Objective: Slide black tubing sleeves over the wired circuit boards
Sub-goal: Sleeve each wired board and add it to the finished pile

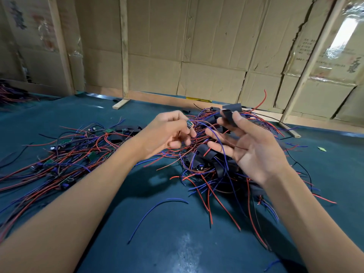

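Two hands above table [177, 243]: left hand [167, 133] pinched one circuit board [189, 124]; right hand [250, 146] gripped one black sleeve [229, 116].

The worktop [177, 243] has a dark teal, faintly shiny cover, perhaps rubber. The sleeve [230, 117] is matt black tubing; the wires [212, 196] wear smooth red and blue plastic. Creased brown cardboard [197, 46] lines the wall behind bare wooden battens [124, 48]
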The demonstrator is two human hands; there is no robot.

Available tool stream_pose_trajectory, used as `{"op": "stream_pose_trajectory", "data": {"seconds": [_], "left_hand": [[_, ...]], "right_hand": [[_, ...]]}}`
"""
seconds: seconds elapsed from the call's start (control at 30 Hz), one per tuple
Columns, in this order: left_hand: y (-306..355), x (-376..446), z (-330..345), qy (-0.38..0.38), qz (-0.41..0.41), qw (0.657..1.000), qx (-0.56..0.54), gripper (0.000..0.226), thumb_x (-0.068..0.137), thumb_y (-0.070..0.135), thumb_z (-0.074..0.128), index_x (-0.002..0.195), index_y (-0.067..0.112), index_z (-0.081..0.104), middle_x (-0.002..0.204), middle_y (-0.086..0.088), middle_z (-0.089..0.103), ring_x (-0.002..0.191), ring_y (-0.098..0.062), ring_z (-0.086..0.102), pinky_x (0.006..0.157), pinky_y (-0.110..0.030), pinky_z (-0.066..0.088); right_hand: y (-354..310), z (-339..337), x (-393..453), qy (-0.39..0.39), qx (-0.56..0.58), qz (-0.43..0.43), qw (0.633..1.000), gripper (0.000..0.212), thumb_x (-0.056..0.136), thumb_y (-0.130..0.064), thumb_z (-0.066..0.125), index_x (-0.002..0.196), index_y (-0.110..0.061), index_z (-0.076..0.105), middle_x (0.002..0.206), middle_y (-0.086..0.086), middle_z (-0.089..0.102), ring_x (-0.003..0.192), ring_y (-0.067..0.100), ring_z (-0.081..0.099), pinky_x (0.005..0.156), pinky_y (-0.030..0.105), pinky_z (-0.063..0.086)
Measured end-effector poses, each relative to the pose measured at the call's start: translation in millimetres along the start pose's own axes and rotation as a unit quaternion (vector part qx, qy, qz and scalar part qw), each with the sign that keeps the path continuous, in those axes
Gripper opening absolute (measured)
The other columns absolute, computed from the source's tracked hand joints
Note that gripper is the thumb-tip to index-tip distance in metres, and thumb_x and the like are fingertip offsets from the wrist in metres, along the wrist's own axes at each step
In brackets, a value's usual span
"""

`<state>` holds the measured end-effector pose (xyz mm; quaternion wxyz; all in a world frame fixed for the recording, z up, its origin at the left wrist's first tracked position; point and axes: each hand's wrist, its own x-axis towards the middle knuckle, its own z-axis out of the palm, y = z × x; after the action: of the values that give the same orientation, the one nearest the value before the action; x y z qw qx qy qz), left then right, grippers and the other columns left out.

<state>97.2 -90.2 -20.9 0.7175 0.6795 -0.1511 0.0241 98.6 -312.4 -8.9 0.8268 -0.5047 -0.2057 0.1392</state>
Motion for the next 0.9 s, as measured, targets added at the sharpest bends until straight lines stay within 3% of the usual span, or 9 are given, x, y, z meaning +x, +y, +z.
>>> {"op": "stream_pose_trajectory", "data": {"seconds": [0.07,0.13,0.2,0.27,0.43,0.6,0.73,0.83,0.9], "left_hand": [[-0.2,0.4,1.1,0.055,0.043,0.991,0.11,0.011,0.076,0.011,0.058,0.087,0.012,0.058,0.076,-0.005,0.07,0.052,-0.014,0.049,0.043,-0.02,0.031],[-1.4,-0.3,-1.1,0.076,0.104,0.959,0.253,0.013,0.081,0.018,0.059,0.09,0.023,0.066,0.082,0.006,0.073,0.063,-0.013,0.059,0.058,-0.028,0.047],[-4.8,-3.4,-5.1,0.081,0.129,0.881,0.447,0.014,0.085,0.038,0.056,0.095,0.037,0.066,0.089,0.018,0.07,0.083,-0.013,0.063,0.08,-0.037,0.051],[-6.5,-6.6,-6.8,0.08,0.145,0.813,0.558,0.021,0.09,0.054,0.05,0.099,0.04,0.063,0.09,0.021,0.062,0.083,-0.008,0.055,0.081,-0.04,0.05],[-8.4,-4.4,-0.5,-0.023,0.247,0.833,0.494,0.019,0.099,0.021,0.062,0.114,0.011,0.069,0.096,0.002,0.064,0.085,-0.008,0.056,0.081,-0.026,0.047],[-11.5,-4.6,18.4,-0.007,0.271,0.845,0.461,0.032,0.094,-0.009,0.054,0.121,0.004,0.066,0.087,0.007,0.06,0.081,-0.013,0.06,0.08,-0.016,0.043],[-6.6,-7.6,20.3,-0.022,0.254,0.84,0.478,0.02,0.1,0.013,0.055,0.117,0.012,0.066,0.093,0.01,0.063,0.086,-0.011,0.057,0.082,-0.031,0.049],[-3.9,-11.3,15.7,-0.001,0.231,0.817,0.528,0.022,0.104,0.04,0.045,0.098,0.026,0.059,0.075,0.014,0.055,0.071,-0.01,0.049,0.064,-0.036,0.045],[-2.7,-11.4,10.2,0.017,0.214,0.8,0.561,0.023,0.105,0.043,0.042,0.089,0.03,0.052,0.067,0.012,0.051,0.066,-0.01,0.042,0.058,-0.034,0.038]], "right_hand": [[0.2,1.6,-1.1,0.001,0.001,0.025,1.0,0.04,0.085,-0.026,0.068,0.12,-0.006,0.067,0.106,0.01,0.073,0.108,0.036,0.071,0.074,0.037,0.062],[0.7,3.5,-0.9,0.009,0.011,0.042,0.999,0.036,0.083,-0.023,0.069,0.112,-0.004,0.072,0.101,0.012,0.075,0.099,0.03,0.074,0.07,0.031,0.061],[1.3,5.0,-0.2,0.023,0.012,0.04,0.999,0.023,0.081,-0.021,0.07,0.096,-0.005,0.079,0.096,0.012,0.076,0.088,0.023,0.076,0.07,0.028,0.061],[1.8,5.0,1.2,0.032,0.021,0.028,0.999,0.018,0.082,-0.019,0.069,0.087,-0.006,0.081,0.094,0.012,0.076,0.083,0.021,0.075,0.072,0.028,0.06],[2.1,2.1,2.2,0.037,0.047,0.014,0.998,0.017,0.083,-0.017,0.069,0.083,-0.006,0.081,0.09,0.014,0.075,0.08,0.021,0.074,0.074,0.029,0.06],[4.7,2.8,2.8,0.039,0.042,0.015,0.998,0.016,0.082,-0.016,0.069,0.082,-0.006,0.081,0.09,0.014,0.075,0.08,0.021,0.075,0.074,0.029,0.06],[3.8,5.1,2.0,0.031,0.042,0.016,0.998,0.017,0.082,-0.018,0.069,0.081,-0.006,0.081,0.089,0.015,0.075,0.081,0.023,0.075,0.074,0.029,0.061],[4.1,6.5,1.4,0.025,0.044,0.021,0.999,0.018,0.082,-0.018,0.069,0.083,-0.004,0.081,0.089,0.016,0.075,0.082,0.024,0.075,0.074,0.03,0.061],[2.7,6.5,1.3,0.026,0.048,0.016,0.998,0.017,0.082,-0.018,0.069,0.082,-0.005,0.081,0.089,0.016,0.075,0.081,0.023,0.075,0.074,0.03,0.061]]}}
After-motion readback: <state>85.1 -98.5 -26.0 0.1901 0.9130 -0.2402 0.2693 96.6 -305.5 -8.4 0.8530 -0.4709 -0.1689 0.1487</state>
